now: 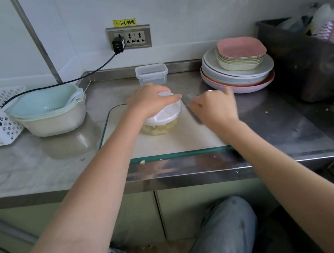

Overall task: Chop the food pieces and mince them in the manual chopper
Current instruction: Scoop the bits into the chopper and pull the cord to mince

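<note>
The manual chopper [161, 116] stood on the glass cutting board [117, 120] at the middle of the steel desk [277, 125], pale yellow food pieces [160, 128] visible through its clear bowl beneath the white lid. The left hand [150, 100] lay over the lid, fingers curved round its top and pressing it down. The right hand [215, 105] was just beside the chopper, motion-blurred, fingers curled as if pinching a pull cord, though that grip could not be confirmed.
</note>
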A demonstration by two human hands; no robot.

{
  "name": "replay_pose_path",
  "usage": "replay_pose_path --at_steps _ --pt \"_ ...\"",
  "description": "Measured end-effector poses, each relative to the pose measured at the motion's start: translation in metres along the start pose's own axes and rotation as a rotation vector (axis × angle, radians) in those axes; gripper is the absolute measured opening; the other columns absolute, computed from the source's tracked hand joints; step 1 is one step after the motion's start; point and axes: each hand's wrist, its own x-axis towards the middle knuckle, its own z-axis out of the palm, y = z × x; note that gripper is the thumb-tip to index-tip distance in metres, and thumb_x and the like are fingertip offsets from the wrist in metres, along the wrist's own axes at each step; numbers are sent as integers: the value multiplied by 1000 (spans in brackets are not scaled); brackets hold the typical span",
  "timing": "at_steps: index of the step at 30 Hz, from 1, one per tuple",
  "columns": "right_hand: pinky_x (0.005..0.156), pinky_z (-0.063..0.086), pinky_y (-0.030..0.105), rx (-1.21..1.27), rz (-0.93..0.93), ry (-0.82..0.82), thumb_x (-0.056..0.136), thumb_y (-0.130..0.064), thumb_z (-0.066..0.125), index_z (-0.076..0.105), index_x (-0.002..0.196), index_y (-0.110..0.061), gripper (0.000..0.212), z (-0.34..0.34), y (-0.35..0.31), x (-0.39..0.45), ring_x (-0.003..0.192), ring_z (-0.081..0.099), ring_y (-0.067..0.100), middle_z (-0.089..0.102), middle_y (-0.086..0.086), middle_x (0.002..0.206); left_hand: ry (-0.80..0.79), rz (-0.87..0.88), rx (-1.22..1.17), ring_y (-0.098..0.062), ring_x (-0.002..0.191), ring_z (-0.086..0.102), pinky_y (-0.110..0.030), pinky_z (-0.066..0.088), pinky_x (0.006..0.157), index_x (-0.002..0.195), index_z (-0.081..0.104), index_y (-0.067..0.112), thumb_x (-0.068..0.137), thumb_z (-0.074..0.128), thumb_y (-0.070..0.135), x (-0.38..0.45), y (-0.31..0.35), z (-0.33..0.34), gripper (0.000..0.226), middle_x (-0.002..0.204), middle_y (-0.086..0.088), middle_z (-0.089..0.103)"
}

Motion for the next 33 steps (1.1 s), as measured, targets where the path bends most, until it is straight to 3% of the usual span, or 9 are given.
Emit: replay_pose_path --at_steps 3,6,9,14,17,20,25,31,33 --pt "65 11 34 55 -188 89 94 -26 45 28 48 -16 50 2 -26 -9 54 35 31 32 -1 46 5 9 2 -20 112 55 -40 42 97 103 63 50 62 49 82 -1 0 0 54 121 11 58" --pt "73 17 37 -54 -41 62 97 -30 41 42 55 -22 43 -2 12 -10 61 48 33 60 11 62 2 6 12 -21 122 49 -41 39 102 112 60 48 68 52 80 -2 -1 -1 55 134 10 51" --pt "75 17 36 -118 126 49 96 -29 38 54 58 -13 44 -11 35 -8 59 41 29 63 12 66 -5 15 25 -23 118 51 -41 40 100 103 61 50 64 50 82 -2 0 -1 52 127 11 54" --pt "61 10 34 -80 -257 137 84 -26 43 39 48 -20 37 6 -17 -12 42 36 29 36 2 45 5 19 5 -22 109 57 -40 42 98 98 63 50 63 51 81 -2 2 0 48 118 10 57" --pt "72 19 36 -228 -18 -24 91 -24 42 63 67 -19 32 -5 30 -16 63 56 30 63 10 64 -3 19 8 -21 114 54 -41 41 100 102 63 49 62 50 82 -2 0 -1 53 122 10 57" --pt "76 21 35 -163 201 81 91 -19 43 60 59 -16 37 -18 60 -16 57 43 26 62 13 62 -6 22 32 -21 109 55 -41 43 96 93 62 51 59 46 85 0 1 0 50 116 10 59" --pt "60 9 34 -23 -258 184 80 -23 52 30 49 -21 38 11 -24 -11 43 32 24 41 2 42 -7 30 15 -21 104 58 -39 45 95 95 62 52 58 47 84 0 2 1 51 117 9 56" --pt "74 18 37 -119 191 84 93 -28 40 55 57 -16 40 -6 45 -16 59 46 30 63 11 65 -11 20 50 -21 120 50 -40 38 102 109 60 50 67 51 81 -1 1 0 53 134 10 50" --pt "68 18 37 -106 31 135 88 -23 51 58 53 -17 36 1 19 -7 53 51 28 61 9 57 -9 15 53 -23 116 52 -41 40 100 100 60 51 63 49 84 -1 3 1 50 128 10 53"
